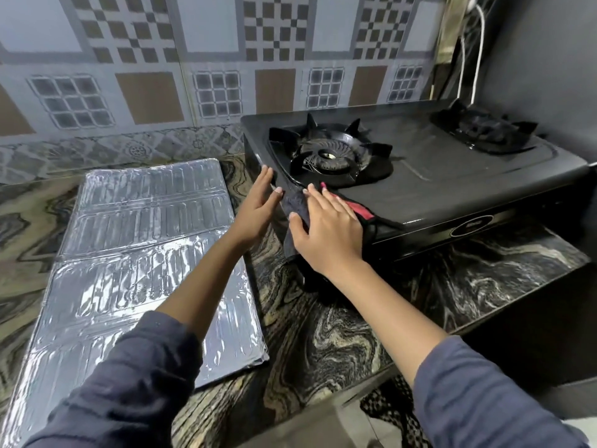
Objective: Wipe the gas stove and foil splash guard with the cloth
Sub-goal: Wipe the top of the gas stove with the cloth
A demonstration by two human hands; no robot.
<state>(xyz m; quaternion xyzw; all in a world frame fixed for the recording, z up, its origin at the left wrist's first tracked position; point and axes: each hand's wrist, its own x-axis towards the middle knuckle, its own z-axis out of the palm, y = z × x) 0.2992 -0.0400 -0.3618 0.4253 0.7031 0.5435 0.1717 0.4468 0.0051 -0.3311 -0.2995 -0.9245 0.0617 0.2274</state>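
Observation:
A black two-burner gas stove (452, 176) stands on the marbled counter at the right. My right hand (326, 231) lies flat on a dark cloth (295, 205) with a red edge, pressing it on the stove's front left corner. The cloth hangs down over the stove's left side. My left hand (258, 205) rests with fingers straight against the stove's left edge, beside the cloth. The silver foil splash guard (145, 253) lies folded flat on the counter to the left of the stove.
A patterned tile wall (193, 59) runs behind the counter. White cables (478, 53) hang in the back right corner by a dark wall. The counter's front edge (323, 405) drops off below, with a patterned mat (394, 412) on the floor.

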